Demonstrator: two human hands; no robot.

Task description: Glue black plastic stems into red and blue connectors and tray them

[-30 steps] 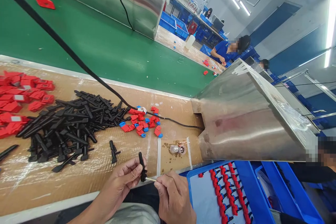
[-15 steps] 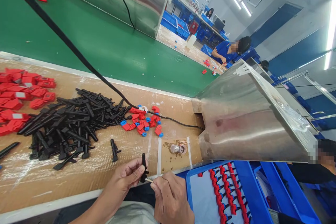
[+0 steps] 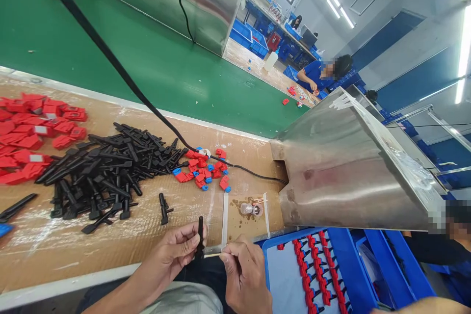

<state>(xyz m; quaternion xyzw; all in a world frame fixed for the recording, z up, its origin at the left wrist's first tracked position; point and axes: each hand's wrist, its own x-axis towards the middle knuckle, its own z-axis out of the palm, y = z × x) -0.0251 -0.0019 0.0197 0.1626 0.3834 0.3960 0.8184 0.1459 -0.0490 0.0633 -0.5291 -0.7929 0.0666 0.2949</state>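
Between thumb and fingers, my left hand [image 3: 175,250] holds a narrow black plastic part [image 3: 200,235] upright above the table's front edge. My right hand [image 3: 245,272] pinches a thin pale stick [image 3: 213,255], which points left at the lower end of that part. Whether its tip touches the part I cannot tell. One similar black part [image 3: 163,209] lies alone on the cardboard, beyond my left hand. A large heap of black parts [image 3: 110,171] is further left. Past my right hand, two small cups [image 3: 247,209] stand on a stained, taped patch.
Red pieces [image 3: 25,132] are piled at far left; red-and-blue pieces [image 3: 200,174] lie near a black cable [image 3: 121,73]. A metal housing [image 3: 349,171] stands right. Below it a blue tray [image 3: 270,265] holds rows of assembled pieces. A green belt [image 3: 154,68] runs behind; co-workers [image 3: 312,76] sit beyond.
My right hand has shifted slightly right, and more of the stick shows between it and the black part. My left hand keeps its hold. Part of another person's arm has appeared at bottom right.
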